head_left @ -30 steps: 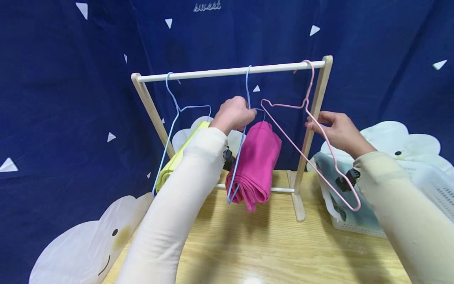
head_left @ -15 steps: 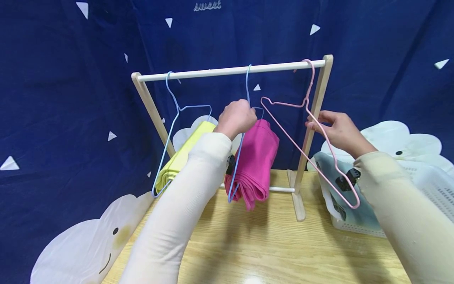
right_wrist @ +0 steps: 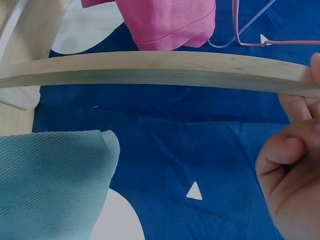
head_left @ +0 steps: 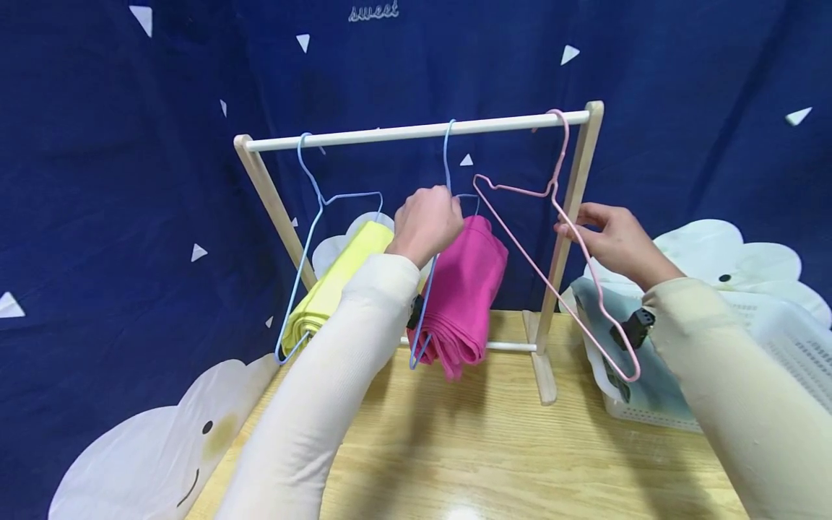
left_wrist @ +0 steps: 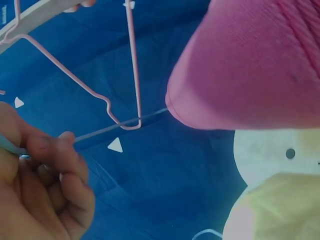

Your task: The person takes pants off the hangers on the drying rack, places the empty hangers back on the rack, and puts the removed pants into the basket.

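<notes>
My left hand (head_left: 430, 224) grips the neck of a light blue hanger (head_left: 447, 155), which hooks over the rack's white rail (head_left: 403, 133). A folded magenta cloth (head_left: 464, 296) is draped over this hanger's lower bar. In the left wrist view, the curled fingers (left_wrist: 75, 192) hold the thin wire, and the cloth hangs beyond them. My right hand (head_left: 614, 235) holds the right wooden post (head_left: 581, 170) of the rack between thumb and fingers, as the right wrist view shows from close by. Between the two hands, a bare pink hanger (head_left: 520, 190) hangs from the rail.
A yellow cloth (head_left: 344, 278) hangs on another blue hanger (head_left: 305, 260) at the left. A white basket (head_left: 773, 325) with a grey-teal cloth (head_left: 656, 390) stands right of the rack on the wooden table (head_left: 494, 448). Behind is a navy curtain (head_left: 403, 65).
My left hand has lowered slightly along the hanger's neck, and the magenta cloth has swung a little left. The right hand stays on the post.
</notes>
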A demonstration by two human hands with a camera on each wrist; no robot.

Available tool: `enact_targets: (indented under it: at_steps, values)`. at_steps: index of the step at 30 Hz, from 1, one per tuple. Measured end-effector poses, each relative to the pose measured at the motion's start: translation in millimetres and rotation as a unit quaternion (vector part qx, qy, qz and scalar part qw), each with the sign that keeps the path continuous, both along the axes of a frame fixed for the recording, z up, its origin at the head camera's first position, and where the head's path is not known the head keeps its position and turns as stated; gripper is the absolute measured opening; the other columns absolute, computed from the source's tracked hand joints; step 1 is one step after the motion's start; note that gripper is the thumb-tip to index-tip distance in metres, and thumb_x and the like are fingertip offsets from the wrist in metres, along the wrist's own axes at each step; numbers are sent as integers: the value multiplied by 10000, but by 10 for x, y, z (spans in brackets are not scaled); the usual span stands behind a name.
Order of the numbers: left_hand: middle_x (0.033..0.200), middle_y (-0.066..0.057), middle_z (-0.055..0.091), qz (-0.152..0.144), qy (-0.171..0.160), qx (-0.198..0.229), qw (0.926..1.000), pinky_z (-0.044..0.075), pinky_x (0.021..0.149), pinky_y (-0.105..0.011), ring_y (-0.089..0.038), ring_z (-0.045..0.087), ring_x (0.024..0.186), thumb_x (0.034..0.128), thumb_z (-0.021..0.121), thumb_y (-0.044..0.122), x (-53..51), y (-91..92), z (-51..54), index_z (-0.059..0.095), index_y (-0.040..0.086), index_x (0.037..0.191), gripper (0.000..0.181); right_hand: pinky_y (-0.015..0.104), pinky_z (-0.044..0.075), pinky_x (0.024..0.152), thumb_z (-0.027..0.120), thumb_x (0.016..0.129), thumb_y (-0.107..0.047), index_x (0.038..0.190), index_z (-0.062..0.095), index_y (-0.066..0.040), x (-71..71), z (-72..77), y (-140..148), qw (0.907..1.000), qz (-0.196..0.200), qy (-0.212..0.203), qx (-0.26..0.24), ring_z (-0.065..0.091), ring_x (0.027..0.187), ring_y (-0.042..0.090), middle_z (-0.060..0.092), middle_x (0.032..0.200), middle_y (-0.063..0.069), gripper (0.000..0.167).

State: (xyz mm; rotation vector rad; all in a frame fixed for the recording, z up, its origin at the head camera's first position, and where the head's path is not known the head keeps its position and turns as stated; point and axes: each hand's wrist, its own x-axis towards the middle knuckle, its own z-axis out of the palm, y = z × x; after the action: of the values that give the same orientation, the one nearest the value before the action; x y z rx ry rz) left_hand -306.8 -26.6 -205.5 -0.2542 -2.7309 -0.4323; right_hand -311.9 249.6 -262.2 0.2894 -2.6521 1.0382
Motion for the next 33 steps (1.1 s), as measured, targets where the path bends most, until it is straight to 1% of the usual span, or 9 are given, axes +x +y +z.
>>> enact_targets:
  at_steps: [2,5,11,17,18,21,25,29,33]
  values:
    - [827,-57,651,21,135,-77,9999,550,741,-443,-253,678,892,1039,398,335,-2,2,1,560,153,713,407,327,399,681,610,945,-495,1147,636,-78,2,19,5,9999,37,-138,32,509,970,277,669,1114,171,464]
    - [809,-61,654,46,260,-163,9995,556,727,-444,-258,684,874,1039,403,325,-4,-15,1,553,154,699,409,349,420,731,598,945,-516,1211,621,-89,1,45,-7,9995,80,-306,74,531,1035,301,653,1227,202,504]
    - [788,-64,649,28,530,-292,9982,560,719,-436,-272,686,867,1033,395,312,-16,-35,12,551,152,691,409,393,420,824,598,946,-514,1198,617,-79,-4,68,0,9997,48,-247,64,531,1095,310,638,1258,200,502]
    - [741,-51,627,116,543,-247,9981,559,694,-427,-266,682,839,1029,394,307,-20,-69,-18,550,154,670,421,394,410,773,600,935,-538,1122,618,-71,-9,44,12,9996,40,-231,134,511,1034,310,637,1175,194,503]
    - [741,-51,630,117,552,-232,9981,558,690,-427,-264,682,835,1029,392,307,-22,-73,-21,554,154,669,423,411,422,785,602,936,-532,1127,619,-70,-7,44,13,9996,49,-248,124,513,1040,317,639,1172,201,500]
    - [786,-63,663,117,605,-207,9979,560,698,-432,-273,688,864,1025,398,308,-31,-77,-30,568,155,674,419,526,454,906,600,942,-521,1187,612,-71,-7,36,16,9993,98,-356,34,522,1157,360,632,1234,224,513]
    - [842,-77,694,136,666,-222,9974,563,708,-438,-285,694,891,1020,409,313,-33,-80,-23,578,156,676,415,636,379,1046,598,947,-511,1252,589,-68,-7,40,20,9985,160,-522,-82,464,1310,399,594,1340,231,538]
    - [801,-68,676,164,676,-237,9973,563,702,-430,-281,690,866,1021,407,317,-26,-90,-4,566,157,662,424,670,327,1098,608,951,-485,1281,589,-65,-13,38,21,9981,233,-564,-119,427,1377,416,585,1362,238,535]
    - [777,-60,664,182,713,-249,9970,561,691,-425,-275,689,849,1024,401,321,-15,-103,19,553,161,651,434,688,299,1108,607,939,-516,1287,590,-68,-23,39,16,9980,271,-555,-113,412,1396,423,586,1361,234,567]
